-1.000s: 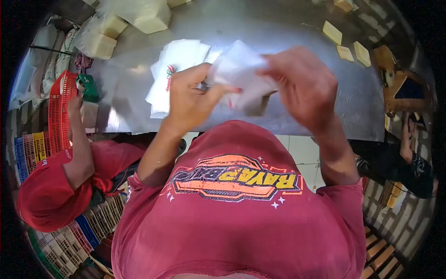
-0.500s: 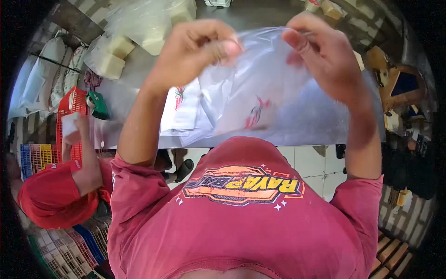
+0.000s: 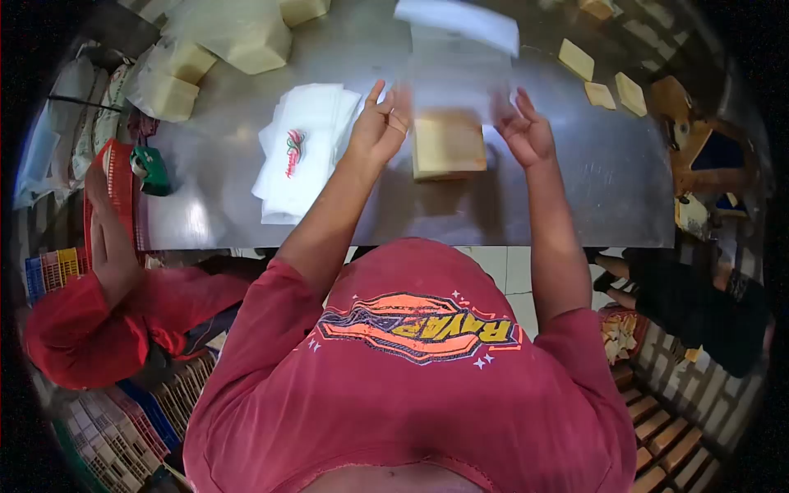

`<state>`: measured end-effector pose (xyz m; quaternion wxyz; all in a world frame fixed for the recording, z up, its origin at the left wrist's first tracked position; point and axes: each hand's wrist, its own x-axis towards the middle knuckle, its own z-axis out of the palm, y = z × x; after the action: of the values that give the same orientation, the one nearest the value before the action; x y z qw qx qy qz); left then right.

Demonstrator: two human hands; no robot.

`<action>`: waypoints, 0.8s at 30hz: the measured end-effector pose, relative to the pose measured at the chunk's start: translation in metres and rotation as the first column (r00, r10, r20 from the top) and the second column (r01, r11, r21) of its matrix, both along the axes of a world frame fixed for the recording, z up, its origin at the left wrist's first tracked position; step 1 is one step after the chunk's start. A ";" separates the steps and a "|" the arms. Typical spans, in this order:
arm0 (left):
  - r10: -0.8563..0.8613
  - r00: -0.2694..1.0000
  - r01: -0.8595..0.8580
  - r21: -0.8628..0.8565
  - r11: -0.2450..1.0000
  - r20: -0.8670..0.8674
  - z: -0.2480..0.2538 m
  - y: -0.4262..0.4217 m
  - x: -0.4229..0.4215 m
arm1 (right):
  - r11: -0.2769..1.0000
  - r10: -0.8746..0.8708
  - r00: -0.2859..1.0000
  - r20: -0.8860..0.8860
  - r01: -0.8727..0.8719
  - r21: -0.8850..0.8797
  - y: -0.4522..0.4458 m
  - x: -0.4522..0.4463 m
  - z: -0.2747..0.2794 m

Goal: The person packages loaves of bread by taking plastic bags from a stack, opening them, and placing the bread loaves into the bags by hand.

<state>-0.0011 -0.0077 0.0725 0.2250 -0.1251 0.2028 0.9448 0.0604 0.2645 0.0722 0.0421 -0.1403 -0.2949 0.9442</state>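
On both sides of the pale block (image 3: 449,152), which stands on the metal table (image 3: 600,189), your left hand (image 3: 378,131) and right hand (image 3: 526,137) have fingers partly spread. Blur hides inner fingertips, so I cannot tell if they pinch the whitish film (image 3: 459,70) above it. Printed white sheets (image 3: 311,156) lie near your left forearm; another block (image 3: 304,10) is cut off at top.

Near right table (image 3: 612,201) open; pale block (image 3: 448,148) mid-table; white stack (image 3: 316,168) obstructs left.
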 end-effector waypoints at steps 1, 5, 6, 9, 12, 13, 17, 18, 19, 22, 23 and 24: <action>0.067 0.996 -0.066 -0.022 0.998 0.059 0.006 0.006 0.007 | 1.000 -0.009 0.995 0.097 0.010 -0.012 -0.003 0.004 -0.001; 0.044 0.996 -0.031 -0.160 0.987 0.076 0.000 -0.003 0.035 | 0.991 0.068 0.940 0.334 -0.102 0.084 -0.017 0.039 0.002; -0.044 0.998 0.051 -0.207 0.977 0.038 -0.008 -0.011 0.043 | 0.974 0.093 0.930 0.354 -0.159 0.163 -0.024 0.049 0.007; -0.244 0.970 0.201 -0.604 0.771 0.010 -0.018 -0.008 0.078 | 0.885 0.040 0.905 0.424 -0.229 0.405 -0.035 0.063 -0.009; -0.343 0.892 -0.186 -0.929 0.319 -0.296 -0.045 0.002 0.078 | 0.377 -0.027 0.924 0.380 -0.343 0.860 -0.033 0.057 -0.060; -0.451 0.810 -0.340 -0.927 0.158 -0.374 -0.067 0.000 0.070 | -0.022 0.000 0.935 0.356 -0.356 0.934 -0.034 0.056 -0.061; -0.449 0.741 -0.611 -0.780 -0.140 -0.499 -0.063 -0.008 0.068 | -0.509 -0.022 0.929 0.368 -0.328 0.796 -0.043 0.067 -0.035; -0.469 0.678 -0.581 -0.804 0.130 -0.566 -0.046 -0.006 0.074 | -0.251 0.111 0.943 0.313 -0.278 0.927 -0.043 0.066 -0.033; -0.467 0.620 -0.498 -0.776 0.388 -0.631 -0.028 -0.004 0.084 | 0.038 0.217 0.950 0.223 -0.237 0.971 -0.043 0.069 -0.032; -0.683 0.549 -0.454 -0.858 0.240 -0.482 -0.049 -0.004 0.092 | -0.292 0.266 0.831 0.489 -0.414 0.862 -0.052 0.067 -0.025; -0.764 0.547 -0.496 -0.868 0.034 -0.342 -0.064 -0.007 0.091 | -0.568 0.165 0.748 0.643 -0.461 0.682 -0.054 0.063 -0.022; -0.820 0.567 -0.405 -0.893 -0.197 -0.077 -0.046 -0.006 0.087 | -0.544 0.153 0.751 0.643 -0.479 0.689 -0.053 0.064 -0.018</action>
<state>0.0862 -0.0139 0.0267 0.1355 0.2056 0.9192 0.3073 0.1240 0.2114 0.0544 -0.2159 -0.0264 -0.9550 0.2018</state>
